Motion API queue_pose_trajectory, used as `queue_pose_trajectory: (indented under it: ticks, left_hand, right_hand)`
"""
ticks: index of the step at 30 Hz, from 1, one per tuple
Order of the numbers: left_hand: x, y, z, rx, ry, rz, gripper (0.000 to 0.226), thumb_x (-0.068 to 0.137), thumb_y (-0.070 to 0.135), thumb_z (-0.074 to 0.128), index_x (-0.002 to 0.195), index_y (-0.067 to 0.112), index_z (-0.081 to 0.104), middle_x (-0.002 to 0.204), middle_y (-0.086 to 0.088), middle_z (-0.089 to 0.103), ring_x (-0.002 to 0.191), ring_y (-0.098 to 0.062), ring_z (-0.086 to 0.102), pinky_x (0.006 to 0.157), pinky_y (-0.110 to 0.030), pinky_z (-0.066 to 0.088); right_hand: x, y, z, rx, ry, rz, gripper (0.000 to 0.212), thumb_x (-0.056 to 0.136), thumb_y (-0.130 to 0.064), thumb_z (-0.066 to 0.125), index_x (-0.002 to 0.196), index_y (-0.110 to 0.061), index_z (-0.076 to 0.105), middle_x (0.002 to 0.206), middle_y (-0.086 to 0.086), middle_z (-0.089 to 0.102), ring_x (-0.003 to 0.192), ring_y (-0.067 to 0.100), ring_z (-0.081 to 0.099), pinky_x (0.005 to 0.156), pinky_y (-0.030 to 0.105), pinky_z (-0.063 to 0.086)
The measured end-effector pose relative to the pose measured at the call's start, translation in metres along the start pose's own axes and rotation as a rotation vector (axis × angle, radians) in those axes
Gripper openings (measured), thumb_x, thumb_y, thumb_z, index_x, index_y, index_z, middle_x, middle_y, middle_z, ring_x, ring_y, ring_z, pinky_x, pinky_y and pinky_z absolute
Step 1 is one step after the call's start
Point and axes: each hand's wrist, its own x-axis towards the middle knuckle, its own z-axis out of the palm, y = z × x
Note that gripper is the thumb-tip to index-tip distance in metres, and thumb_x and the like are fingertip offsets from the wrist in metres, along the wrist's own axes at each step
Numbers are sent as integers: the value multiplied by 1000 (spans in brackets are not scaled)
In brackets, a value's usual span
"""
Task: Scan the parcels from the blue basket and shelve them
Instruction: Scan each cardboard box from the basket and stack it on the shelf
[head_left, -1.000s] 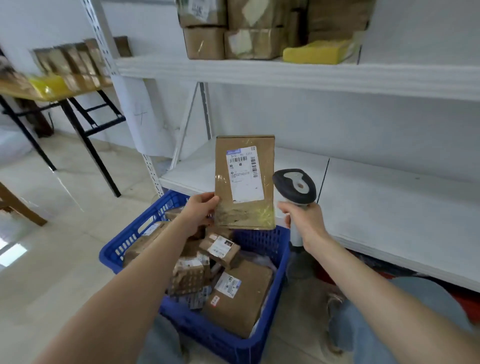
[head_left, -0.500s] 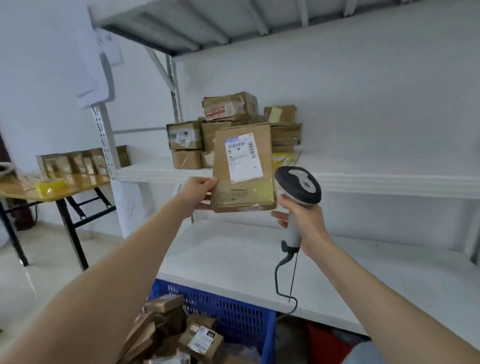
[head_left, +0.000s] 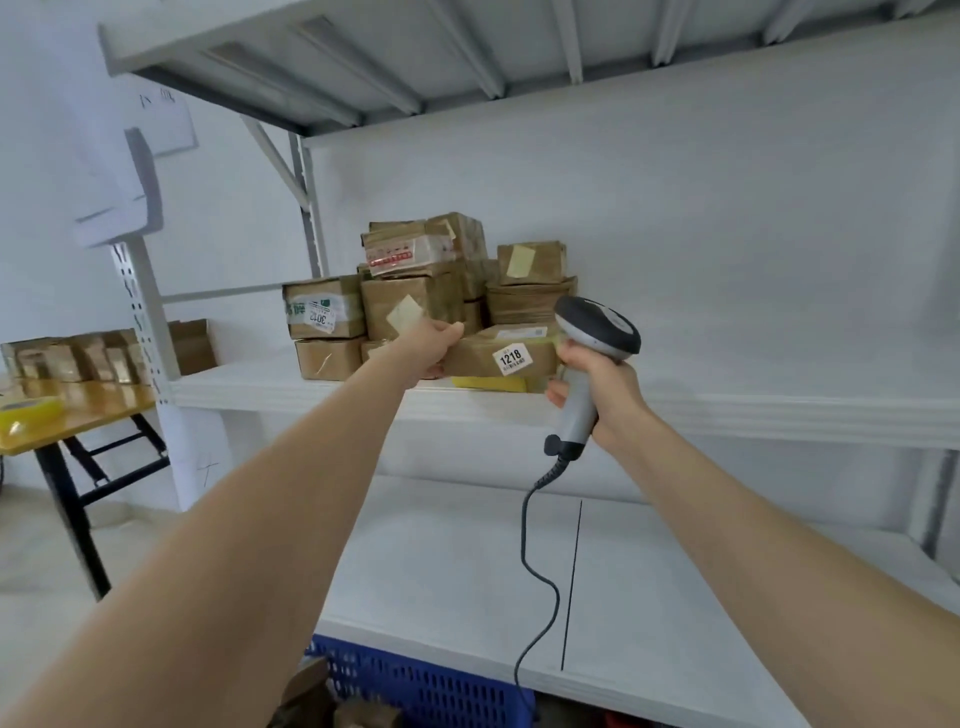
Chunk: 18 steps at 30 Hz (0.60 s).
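Left hand (head_left: 434, 345), fingers curled round the left end of a flat brown paper-wrapped parcel with a white "1218" sticker (head_left: 501, 353); right hand (head_left: 608, 395), fist closed on the handle of a corded grey-and-black barcode scanner (head_left: 597, 330), upright just beside the parcel's right end. White metal shelving unit (head_left: 779, 415): the parcel lies flat at the middle shelf's front edge, on a thin yellow packet (head_left: 488, 384), against a stack of brown cardboard boxes (head_left: 415, 291) near the left end. Wooden-topped folding table (head_left: 88, 410), far left, with small brown packets; blue slotted plastic basket (head_left: 431, 686), under the lower shelf's front edge.
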Motion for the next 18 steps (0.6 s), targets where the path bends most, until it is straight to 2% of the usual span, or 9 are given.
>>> queue_pose_trajectory:
  ticks: [2, 4, 6, 8, 11, 14, 18]
  left_hand:
    - [7, -9, 5, 67, 8, 39, 39, 101, 31, 45, 125, 4, 59, 106, -8, 59, 98, -22, 57, 90, -33, 49]
    - [11, -18, 13, 242, 15, 104, 45, 101, 34, 41, 137, 8, 50, 128, -11, 56, 117, -25, 52, 99, -34, 41]
    - [9, -25, 24, 568, 90, 243, 52, 101, 36, 40, 147, 14, 35, 151, -10, 35, 139, -27, 32, 113, -41, 28]
    - [0, -30, 37, 759, 186, 447, 57, 98, 35, 44, 150, 20, 26, 156, -6, 24, 144, -26, 20, 117, -45, 22]
    - [-13, -38, 60, 972, 166, 619, 68, 93, 34, 50, 152, 28, 17, 158, -3, 19, 147, -24, 9, 119, -47, 12]
    - [-12, -38, 71, 1112, 109, 576, 76, 92, 37, 49, 152, 34, 4, 159, -4, 12, 148, -24, 0, 119, -50, 4]
    - [4, -30, 70, 1140, 17, 467, 83, 90, 37, 53, 151, 36, -2, 160, -4, 10, 148, -25, -1, 118, -51, 4]
  right_hand:
    - [11, 7, 5, -4, 8, 31, 25, 83, -12, 72, 107, -8, 65, 101, 8, 67, 90, 26, 67, 75, 36, 58]
    - [19, 14, 8, 11, 8, 64, 35, 81, -13, 73, 114, -8, 64, 109, 10, 66, 101, 28, 64, 72, 36, 58]
    - [23, 19, 9, 22, 16, 80, 39, 81, -14, 73, 118, -9, 63, 113, 9, 65, 101, 25, 62, 74, 38, 58]
    - [26, 23, 6, 25, 69, 70, 38, 80, -13, 73, 117, -8, 63, 112, 9, 64, 96, 21, 61, 77, 39, 58]
    - [29, 28, -4, 11, 154, 41, 29, 79, -11, 73, 106, -9, 64, 105, 8, 66, 99, 24, 64, 79, 39, 58]
    - [27, 30, -11, -10, 162, 37, 14, 81, -10, 73, 92, -11, 64, 93, 3, 65, 104, 23, 65, 81, 38, 58]
    - [24, 32, -14, -2, 154, 54, 16, 81, -10, 72, 93, -11, 61, 96, 4, 64, 106, 24, 64, 85, 38, 56]
